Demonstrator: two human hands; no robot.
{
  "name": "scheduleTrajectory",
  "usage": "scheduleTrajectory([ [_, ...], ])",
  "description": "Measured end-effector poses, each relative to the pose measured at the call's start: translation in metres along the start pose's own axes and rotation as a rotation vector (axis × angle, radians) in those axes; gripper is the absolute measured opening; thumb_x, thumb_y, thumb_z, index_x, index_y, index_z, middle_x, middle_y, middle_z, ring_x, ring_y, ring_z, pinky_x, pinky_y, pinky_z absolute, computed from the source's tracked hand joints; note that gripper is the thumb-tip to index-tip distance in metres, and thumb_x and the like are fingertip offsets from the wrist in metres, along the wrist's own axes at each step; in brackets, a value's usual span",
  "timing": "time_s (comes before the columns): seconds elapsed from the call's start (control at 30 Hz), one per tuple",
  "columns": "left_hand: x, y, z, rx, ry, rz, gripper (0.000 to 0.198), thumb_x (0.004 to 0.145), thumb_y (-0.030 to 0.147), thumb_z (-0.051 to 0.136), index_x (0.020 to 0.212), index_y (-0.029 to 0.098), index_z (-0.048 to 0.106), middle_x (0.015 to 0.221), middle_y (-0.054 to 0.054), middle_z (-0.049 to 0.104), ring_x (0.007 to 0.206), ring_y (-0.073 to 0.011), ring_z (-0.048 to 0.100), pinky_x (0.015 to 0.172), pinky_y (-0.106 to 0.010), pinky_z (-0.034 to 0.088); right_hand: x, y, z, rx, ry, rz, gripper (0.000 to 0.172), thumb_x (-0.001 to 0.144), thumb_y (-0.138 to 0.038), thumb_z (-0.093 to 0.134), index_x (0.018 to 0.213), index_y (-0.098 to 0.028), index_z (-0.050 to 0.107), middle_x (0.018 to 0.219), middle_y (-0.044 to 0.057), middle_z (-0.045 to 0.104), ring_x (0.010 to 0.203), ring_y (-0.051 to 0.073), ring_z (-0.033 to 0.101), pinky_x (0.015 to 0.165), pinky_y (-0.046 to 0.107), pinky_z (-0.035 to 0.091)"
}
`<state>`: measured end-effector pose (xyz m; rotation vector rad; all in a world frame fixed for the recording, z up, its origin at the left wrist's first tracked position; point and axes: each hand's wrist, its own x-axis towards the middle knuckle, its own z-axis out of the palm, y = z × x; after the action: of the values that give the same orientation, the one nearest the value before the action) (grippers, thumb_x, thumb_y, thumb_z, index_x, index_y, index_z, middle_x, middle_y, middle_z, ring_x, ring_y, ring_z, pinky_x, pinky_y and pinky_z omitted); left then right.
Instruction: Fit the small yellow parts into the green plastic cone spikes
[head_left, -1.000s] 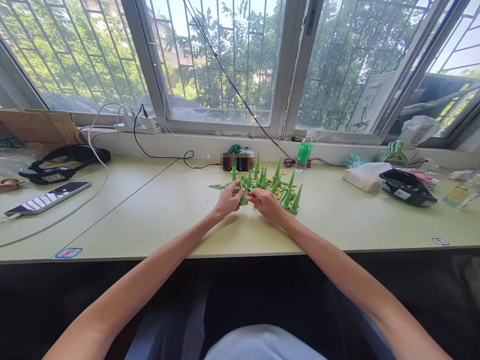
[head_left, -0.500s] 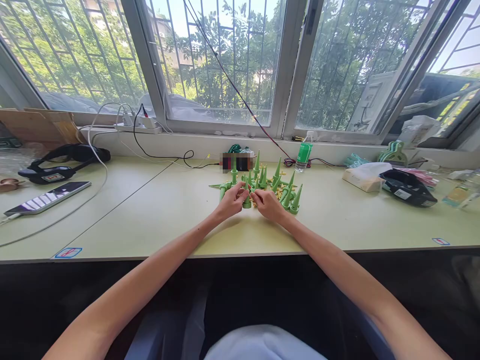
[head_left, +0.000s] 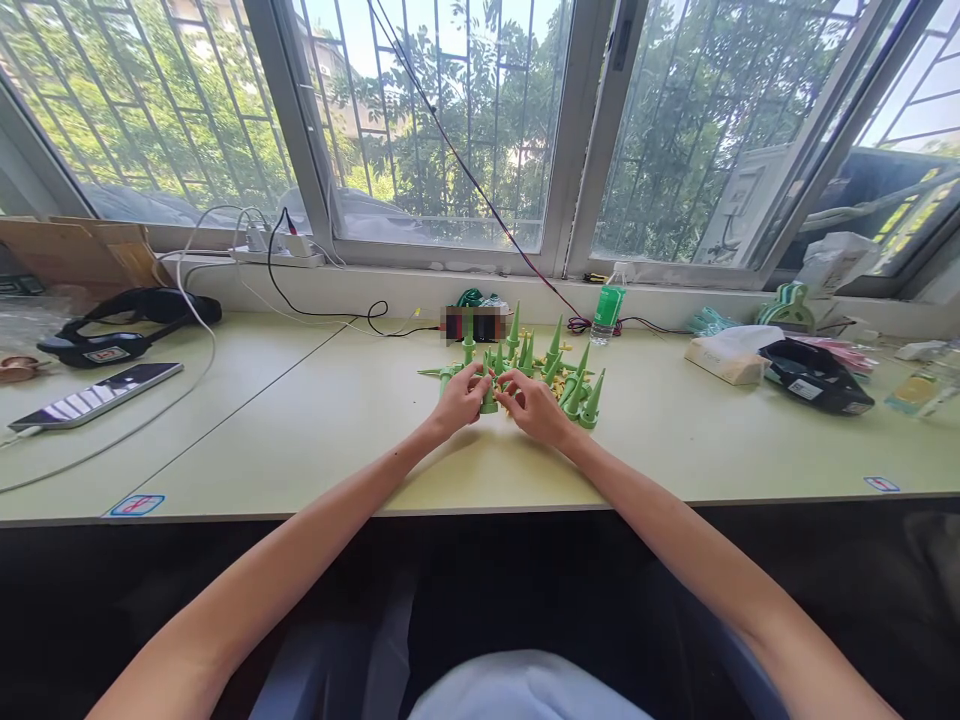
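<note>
My left hand is closed around a green cone-shaped watering spike, whose wide round end points down at the table. Just right of it, my right hand has its fingers curved, with thumb and forefinger a little apart; I make out nothing between them. Behind both hands, several more green spikes stand point up. One spike stands behind my left hand and another lies on its side there. Small yellow pieces are scattered among the spikes, partly hidden by my right hand.
A water bottle stands near the window ledge, beside dark cables. To the right are a tissue pack and a black head strap. On the left lie a phone, a headset and a white cable.
The spike in my left hand has shifted slightly left and up. My right fingers have drawn back a little from it and loosened.
</note>
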<state>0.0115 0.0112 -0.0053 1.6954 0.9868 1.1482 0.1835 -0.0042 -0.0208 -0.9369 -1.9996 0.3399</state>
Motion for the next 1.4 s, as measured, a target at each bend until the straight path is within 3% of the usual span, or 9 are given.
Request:
scheduleTrajectory([
  [0.27,0.0005,0.004,-0.0003,-0.038,0.045,-0.082,0.018,0.087,0.034,0.059,0.09,0.017,0.056,0.054,0.005,0.05,0.034,-0.0061,0.037,0.031,-0.02,0.028,0.0008,0.0023,-0.0011,-0.054,-0.025,-0.119,0.022,0.095,-0.025,0.055,0.115,-0.02,0.064,0.101,0.008,0.072,0.086,0.018,0.066,0.078,0.027,0.045],
  [0.47,-0.0014,0.0078,0.0008,-0.044,0.053,-0.118,0.017,0.087,0.032,0.059,0.09,0.016,0.056,0.053,0.005,0.049,0.035,-0.0057,0.036,0.031,-0.018,0.025,0.001,0.0056,-0.001,-0.072,-0.034,-0.147,0.021,0.096,-0.023,0.053,0.11,-0.018,0.068,0.106,0.01,0.073,0.089,0.019,0.067,0.08,0.028,0.047],
  [0.9,-0.0024,0.0035,-0.0016,-0.031,0.019,-0.003,0.021,0.086,0.037,0.058,0.096,0.019,0.054,0.059,0.005,0.053,0.037,-0.0055,0.037,0.033,-0.017,0.03,0.002,0.0065,0.0004,-0.102,-0.014,-0.118,0.018,0.096,-0.024,0.051,0.094,-0.017,0.067,0.085,0.006,0.071,0.073,0.017,0.062,0.07,0.026,0.043],
  [1.4,-0.0071,0.0032,-0.0011,0.279,0.045,0.284,0.019,0.091,0.038,0.05,0.1,0.02,0.051,0.07,0.003,0.058,0.042,-0.0044,0.037,0.044,-0.017,0.032,0.0002,0.0012,-0.0001,-0.027,-0.075,0.017,0.028,0.099,-0.025,0.041,0.074,-0.019,0.05,0.058,-0.002,0.055,0.053,0.011,0.049,0.06,0.024,0.036],
])
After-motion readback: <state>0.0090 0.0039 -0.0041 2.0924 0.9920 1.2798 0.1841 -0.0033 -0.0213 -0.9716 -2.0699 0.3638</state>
